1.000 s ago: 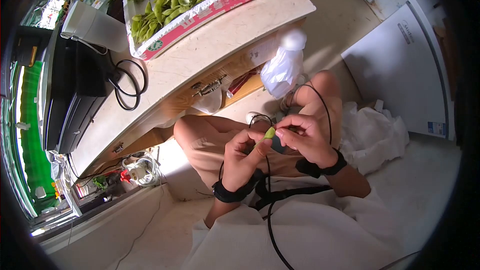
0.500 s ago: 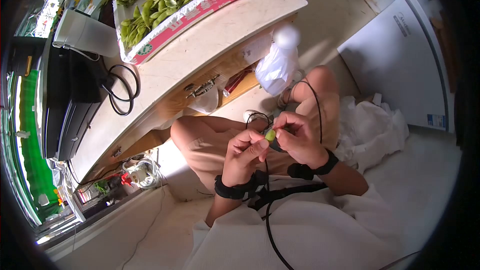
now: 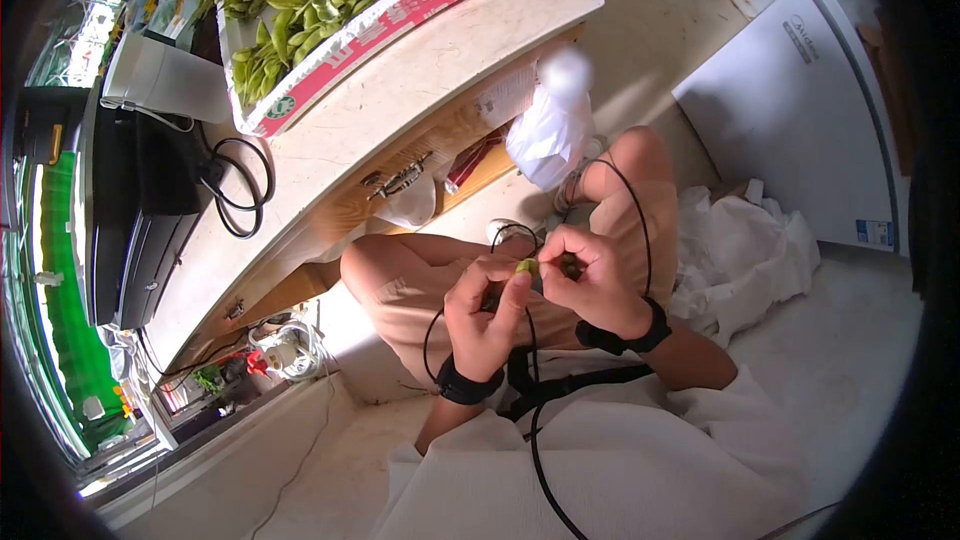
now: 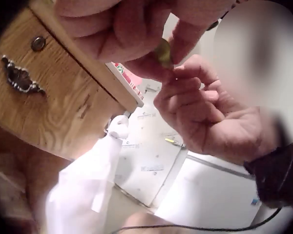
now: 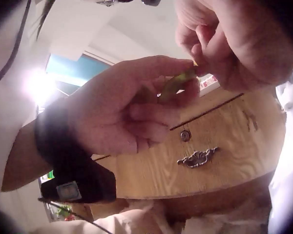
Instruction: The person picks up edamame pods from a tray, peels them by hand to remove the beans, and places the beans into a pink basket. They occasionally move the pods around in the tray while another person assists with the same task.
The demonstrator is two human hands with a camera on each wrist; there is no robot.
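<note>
A small green bean pod (image 3: 526,266) is held over my lap between both hands. My left hand (image 3: 487,310) pinches it with thumb and fingers curled round its lower part. My right hand (image 3: 588,275) pinches the upper end with its fingertips. In the right wrist view the green pod (image 5: 177,83) shows between the left hand (image 5: 122,107) and the right hand's fingertips (image 5: 205,48). In the left wrist view only a bit of the pod (image 4: 162,51) peeks out between the fingers.
A cardboard box (image 3: 380,25) full of green pods sits on the desk (image 3: 400,100) ahead. A wooden drawer (image 5: 205,151) is in front of my knees. A white plastic bag (image 3: 545,140) hangs by the desk; crumpled white bags (image 3: 745,250) lie at right.
Both hands have kept the pod and drawn it slightly closer together; less of the pod shows between the fingers now. The head view has shifted a little.
</note>
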